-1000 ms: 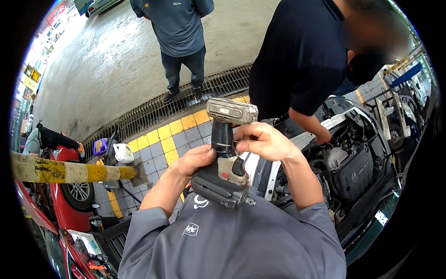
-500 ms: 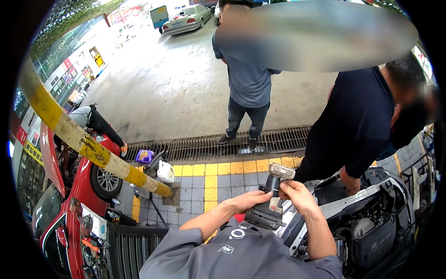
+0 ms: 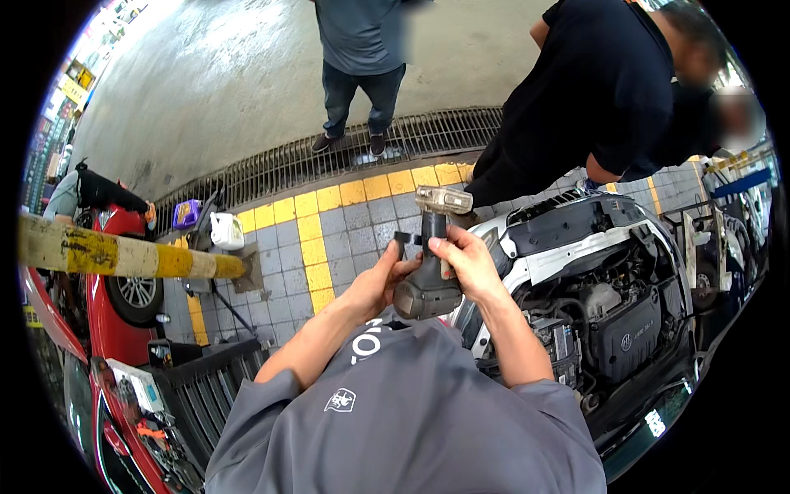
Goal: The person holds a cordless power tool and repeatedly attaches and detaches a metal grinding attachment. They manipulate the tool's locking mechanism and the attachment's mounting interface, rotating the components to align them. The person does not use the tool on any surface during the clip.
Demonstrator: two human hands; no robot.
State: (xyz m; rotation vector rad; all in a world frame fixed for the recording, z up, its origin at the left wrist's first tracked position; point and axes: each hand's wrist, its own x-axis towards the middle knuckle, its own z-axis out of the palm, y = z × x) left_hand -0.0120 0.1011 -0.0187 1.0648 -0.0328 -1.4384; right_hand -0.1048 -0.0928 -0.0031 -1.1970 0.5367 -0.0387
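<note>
A black cordless power tool [image 3: 426, 288] is held in front of my chest, bulky body down and grip up, with a pale, worn battery pack [image 3: 444, 199] uppermost. My right hand [image 3: 466, 259] is closed around the grip, thumb across its front. On the other side, my left hand [image 3: 380, 280] has its fingers curled and its thumb raised by a small black piece [image 3: 404, 237] beside the grip. Whether that piece is attached to the tool cannot be made out. Some left fingertips are hidden behind the tool body.
To my right is a car's open engine bay [image 3: 625, 329], with a person in dark clothes [image 3: 584, 90] leaning over it. Another person [image 3: 358, 49] stands beyond the floor grate [image 3: 271, 165]. A striped pole [image 3: 132, 255], red car [image 3: 123, 329] and white jug [image 3: 226, 231] are left.
My view has tipped downward. The tool now stands more upright before me, and my left hand has shifted from against its grip to the small black piece at its side.
</note>
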